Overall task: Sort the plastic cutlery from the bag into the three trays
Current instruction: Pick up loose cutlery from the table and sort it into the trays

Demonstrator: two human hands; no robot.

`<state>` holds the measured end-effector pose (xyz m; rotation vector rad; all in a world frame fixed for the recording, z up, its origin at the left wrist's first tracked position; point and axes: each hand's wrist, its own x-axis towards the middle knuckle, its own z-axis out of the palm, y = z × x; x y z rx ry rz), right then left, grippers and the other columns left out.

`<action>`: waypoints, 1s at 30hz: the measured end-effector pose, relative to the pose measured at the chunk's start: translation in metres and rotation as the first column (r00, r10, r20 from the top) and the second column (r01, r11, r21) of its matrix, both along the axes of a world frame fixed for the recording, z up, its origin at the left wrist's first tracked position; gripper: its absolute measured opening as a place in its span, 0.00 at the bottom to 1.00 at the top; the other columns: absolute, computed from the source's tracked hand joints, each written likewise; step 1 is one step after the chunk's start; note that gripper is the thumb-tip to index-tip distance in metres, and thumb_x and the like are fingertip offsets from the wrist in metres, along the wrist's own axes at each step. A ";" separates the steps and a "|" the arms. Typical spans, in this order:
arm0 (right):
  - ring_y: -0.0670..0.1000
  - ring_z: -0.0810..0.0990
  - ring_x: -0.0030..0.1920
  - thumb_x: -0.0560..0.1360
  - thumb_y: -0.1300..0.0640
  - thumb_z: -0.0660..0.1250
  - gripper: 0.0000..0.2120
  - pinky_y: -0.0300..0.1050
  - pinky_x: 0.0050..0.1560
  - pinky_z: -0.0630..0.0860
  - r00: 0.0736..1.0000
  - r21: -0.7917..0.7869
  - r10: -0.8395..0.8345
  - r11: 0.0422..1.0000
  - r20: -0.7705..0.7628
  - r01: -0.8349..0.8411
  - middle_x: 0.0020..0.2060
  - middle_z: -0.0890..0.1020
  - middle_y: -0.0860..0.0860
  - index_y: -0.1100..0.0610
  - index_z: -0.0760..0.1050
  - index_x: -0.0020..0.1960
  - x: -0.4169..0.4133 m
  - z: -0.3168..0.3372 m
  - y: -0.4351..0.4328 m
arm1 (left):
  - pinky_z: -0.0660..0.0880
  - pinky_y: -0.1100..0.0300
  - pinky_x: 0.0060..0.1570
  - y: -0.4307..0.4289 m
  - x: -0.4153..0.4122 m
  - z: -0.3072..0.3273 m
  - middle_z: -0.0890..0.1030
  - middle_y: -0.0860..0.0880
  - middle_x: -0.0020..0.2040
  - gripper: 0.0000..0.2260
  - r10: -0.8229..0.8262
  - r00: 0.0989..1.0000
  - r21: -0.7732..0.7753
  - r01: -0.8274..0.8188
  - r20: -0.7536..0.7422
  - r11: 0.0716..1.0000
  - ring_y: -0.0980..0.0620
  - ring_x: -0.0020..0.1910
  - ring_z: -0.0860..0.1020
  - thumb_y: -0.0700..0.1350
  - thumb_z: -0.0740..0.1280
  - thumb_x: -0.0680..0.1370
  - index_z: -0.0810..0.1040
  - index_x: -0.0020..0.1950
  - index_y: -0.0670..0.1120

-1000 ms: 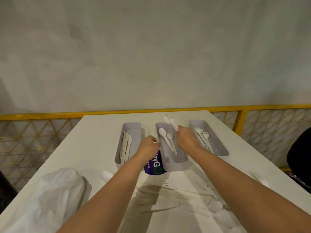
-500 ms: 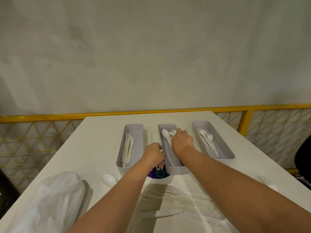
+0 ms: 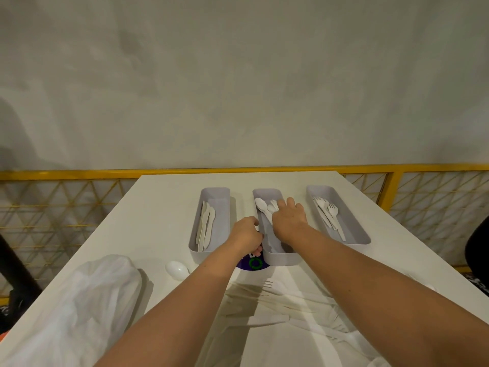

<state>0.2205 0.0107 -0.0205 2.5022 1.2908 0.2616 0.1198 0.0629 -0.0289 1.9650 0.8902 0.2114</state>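
Observation:
Three grey trays stand side by side on the white table. The left tray (image 3: pixel 222 193) holds several knives (image 3: pixel 205 226), the middle tray (image 3: pixel 280 258) spoons (image 3: pixel 261 203), the right tray (image 3: pixel 354 235) forks (image 3: pixel 328 211). My right hand (image 3: pixel 289 221) reaches down into the middle tray, its fingers closed on spoon handles whose bowls lie on the tray floor. My left hand (image 3: pixel 247 235) is curled shut beside that tray's left wall, gripping the top of the clear cutlery bag with a purple label (image 3: pixel 252 263). Loose cutlery (image 3: pixel 288 298) lies near me under the bag.
A crumpled white plastic bag (image 3: pixel 79 300) lies at the near left. A single white spoon (image 3: pixel 176 270) rests in front of the left tray. A yellow mesh railing (image 3: pixel 66 176) runs behind the table. Something black (image 3: pixel 479 247) sits past the right edge.
My right hand has come down from above the far end of the middle tray into it, bringing the spoons with it. My left hand stayed beside the tray.

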 end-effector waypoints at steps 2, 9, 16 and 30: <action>0.56 0.64 0.64 0.78 0.58 0.58 0.16 0.47 0.60 0.65 0.999 0.040 0.019 0.999 -0.030 -0.018 0.66 0.66 0.55 0.56 0.70 0.65 -0.005 0.007 -0.002 | 0.75 0.59 0.34 -0.003 -0.003 0.000 0.78 0.41 0.39 0.20 -0.005 1.000 0.055 0.003 0.029 0.998 0.48 0.30 0.76 0.38 0.59 0.80 0.62 0.72 0.40; 0.54 0.74 0.46 0.78 0.59 0.61 0.16 0.45 0.47 0.73 0.976 0.181 0.084 0.982 -0.202 -0.047 0.51 0.77 0.56 0.56 0.71 0.65 -0.027 0.040 -0.026 | 0.71 0.60 0.40 -0.011 -0.025 0.016 0.76 0.45 0.47 0.11 -0.039 0.996 0.269 0.015 0.082 0.963 0.47 0.43 0.75 0.42 0.63 0.78 0.72 0.61 0.44; 0.57 0.80 0.50 0.75 0.56 0.63 0.10 0.46 0.45 0.75 0.887 0.204 0.184 0.973 -0.424 -0.104 0.50 0.82 0.55 0.58 0.81 0.51 -0.050 0.034 -0.073 | 0.70 0.67 0.34 -0.020 -0.064 0.012 0.76 0.50 0.38 0.03 -0.202 0.976 0.324 0.166 0.080 0.931 0.52 0.36 0.73 0.40 0.65 0.77 0.76 0.45 0.48; 0.56 0.71 0.58 0.77 0.51 0.62 0.15 0.46 0.49 0.69 0.840 0.264 0.384 0.917 -0.384 -0.299 0.56 0.73 0.55 0.60 0.76 0.56 -0.097 -0.032 -0.079 | 0.72 0.60 0.32 -0.024 -0.101 -0.014 0.75 0.50 0.31 0.07 0.181 0.866 0.052 -0.231 0.466 0.972 0.59 0.25 0.73 0.41 0.61 0.79 0.77 0.43 0.46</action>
